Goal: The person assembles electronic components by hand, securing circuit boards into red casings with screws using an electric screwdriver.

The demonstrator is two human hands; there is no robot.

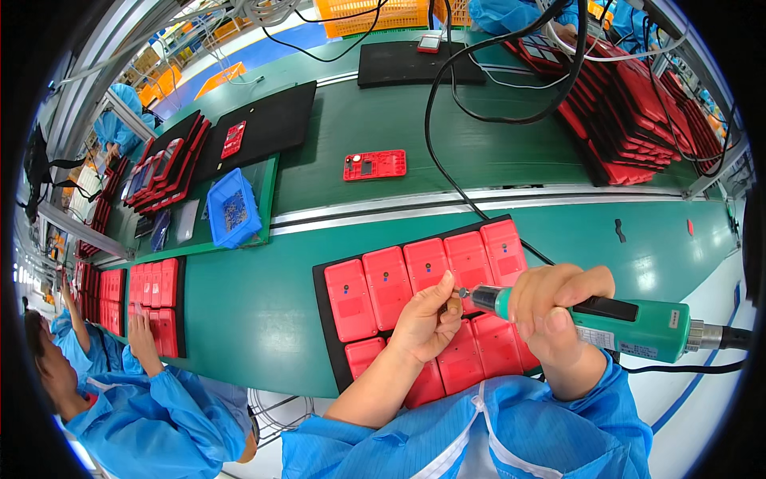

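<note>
My right hand (554, 310) gripping green electric screwdriver (661, 326); left hand (424, 326) curling beside bit (466, 293), hold unclear; slipping bit possibly scratching red casings (349, 301).

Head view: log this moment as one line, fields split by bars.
right hand: grips green corded screwdriver | left hand: close to its tip | below: red casings on black mat | left: blue bin of small parts

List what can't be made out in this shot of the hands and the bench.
All in the head view:
- Anything pinched in the left hand: too small, screened by its own fingers.
- Lower row of red casings: partly covered by the left forearm and blue smock.
- Cord of the electric screwdriver: lost at the dark right rim.
- Pieces in the blue bin: too small to identify.
</note>
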